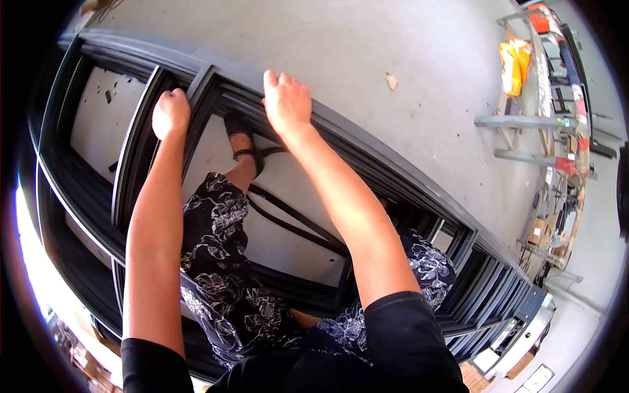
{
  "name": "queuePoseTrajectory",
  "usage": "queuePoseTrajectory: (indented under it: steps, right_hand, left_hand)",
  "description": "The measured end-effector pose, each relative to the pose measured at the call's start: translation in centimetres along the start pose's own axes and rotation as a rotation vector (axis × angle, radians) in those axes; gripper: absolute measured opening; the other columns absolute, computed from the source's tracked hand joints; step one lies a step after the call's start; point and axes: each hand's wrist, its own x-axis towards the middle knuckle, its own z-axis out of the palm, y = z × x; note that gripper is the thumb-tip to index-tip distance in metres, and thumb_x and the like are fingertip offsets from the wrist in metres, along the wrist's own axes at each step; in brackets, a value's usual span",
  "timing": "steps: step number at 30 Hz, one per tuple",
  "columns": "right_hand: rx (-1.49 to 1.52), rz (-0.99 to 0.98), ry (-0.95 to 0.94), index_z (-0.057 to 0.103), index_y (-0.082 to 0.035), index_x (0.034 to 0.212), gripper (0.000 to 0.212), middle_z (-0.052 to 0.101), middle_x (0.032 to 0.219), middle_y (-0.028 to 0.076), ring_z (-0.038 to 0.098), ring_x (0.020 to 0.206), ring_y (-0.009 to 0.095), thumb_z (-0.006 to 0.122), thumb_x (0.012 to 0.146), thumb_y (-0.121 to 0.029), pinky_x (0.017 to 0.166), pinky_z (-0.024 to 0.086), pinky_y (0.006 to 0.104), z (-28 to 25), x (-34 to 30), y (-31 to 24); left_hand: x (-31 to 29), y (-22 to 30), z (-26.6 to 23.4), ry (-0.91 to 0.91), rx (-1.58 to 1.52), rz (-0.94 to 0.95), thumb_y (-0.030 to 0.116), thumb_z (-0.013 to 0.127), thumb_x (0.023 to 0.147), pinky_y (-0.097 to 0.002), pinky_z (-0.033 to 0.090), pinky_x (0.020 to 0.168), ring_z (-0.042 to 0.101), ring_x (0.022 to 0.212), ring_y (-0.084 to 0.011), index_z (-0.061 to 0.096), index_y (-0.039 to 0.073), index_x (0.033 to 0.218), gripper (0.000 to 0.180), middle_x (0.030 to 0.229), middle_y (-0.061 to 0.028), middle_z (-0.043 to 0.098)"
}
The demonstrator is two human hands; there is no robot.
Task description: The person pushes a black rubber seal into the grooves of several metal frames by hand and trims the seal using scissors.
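Sleeves (414, 337), black & short, nearest cam, w/ bare forearms reaching fwd. Below them, dark floral trousers (219, 262); one foot in a black sandal (257, 157) is on the floor inside a frame opening, so the person looks to be standing w/in the work.

Frames (354, 156), black/grey mtl, are stacked in layers & run diag. under both arms, upper L to lower R. L grip (171, 116) is curled into a fist btwn two crossbars nr the top rail; looks closed round a bar, tho exact contact is hidden. R grip (287, 105) lies over the long grey top rail, fingers bent fwd; tips face away, so can't tell how tight.

Step in hand, my guess: taking hold of or steadying a frame w/ both hands. Next move prob. calls for a firm hold both sides, even force, & care re the foot in the opening; long bars could snag on layers beneath.

Past the rail: grey floor (419, 39) w/ a small pale scrap (391, 81).

Far R: rack (517, 122) w/ grey arms sticking out. Containers there: orange bag (515, 65) at its upper part, contents n/v; small cardboard box (538, 232) lower down among assorted bits, too small to tell what's in it.
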Motion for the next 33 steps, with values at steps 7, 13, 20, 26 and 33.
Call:
queuePoseTrajectory:
  steps: [7,13,20,26,33]
  right_hand:
    - [-0.042,-0.084,-0.057,0.051,-0.008,0.132,0.057,0.062,0.095,0.008,0.062,0.094,0.027,0.072,0.080,-0.017,0.077,0.048,0.0407,-7.9,-11.2,10.9]
    - [-0.180,0.078,-0.230,0.048,-0.015,0.136,0.067,0.062,0.100,0.008,0.062,0.100,0.028,0.078,0.076,-0.020,0.084,0.047,0.0427,-16.2,-22.8,22.4]
    - [-0.261,0.183,-0.286,0.048,-0.016,0.136,0.065,0.064,0.103,0.010,0.062,0.103,0.029,0.078,0.078,-0.023,0.088,0.048,0.0427,-19.2,-28.2,27.6]
    - [-0.501,0.271,-0.437,0.047,-0.017,0.137,0.070,0.064,0.103,0.011,0.064,0.099,0.029,0.078,0.076,-0.035,0.083,0.052,0.0429,-20.3,-30.3,30.5]
    - [-0.737,0.217,-0.137,0.051,-0.003,0.133,0.048,0.060,0.117,0.008,0.058,0.108,0.023,0.055,0.087,-0.017,0.093,0.047,0.0398,-18.4,-30.5,24.4]
  left_hand:
    - [1.5,-1.9,0.5,-0.073,0.023,0.021,0.044,0.036,0.091,-0.0493,0.048,0.096,0.062,0.110,-0.0418,0.069,0.010,0.118,0.054,0.119,-0.0219,0.065]
    - [4.7,-4.2,4.2,-0.068,0.038,0.098,0.045,0.038,0.090,-0.0451,0.048,0.098,0.062,0.111,-0.0397,0.068,0.011,0.121,0.055,0.121,-0.0198,0.066]
    - [8.4,-11.9,6.4,-0.038,-0.055,0.220,0.040,0.050,0.088,-0.0423,0.048,0.095,0.064,0.109,-0.0350,0.068,0.010,0.119,0.048,0.118,-0.0172,0.068]
    - [4.4,-10.0,-0.4,-0.138,-0.125,0.206,0.036,0.059,0.087,-0.0378,0.050,0.087,0.067,0.096,-0.0251,0.070,0.005,0.113,0.043,0.103,-0.0132,0.072]
    - [-16.7,-0.5,-10.5,-0.430,-0.541,0.565,0.021,0.059,0.096,-0.0244,0.047,0.082,0.060,0.093,-0.0096,0.069,0.003,0.110,0.025,0.101,-0.0030,0.068]
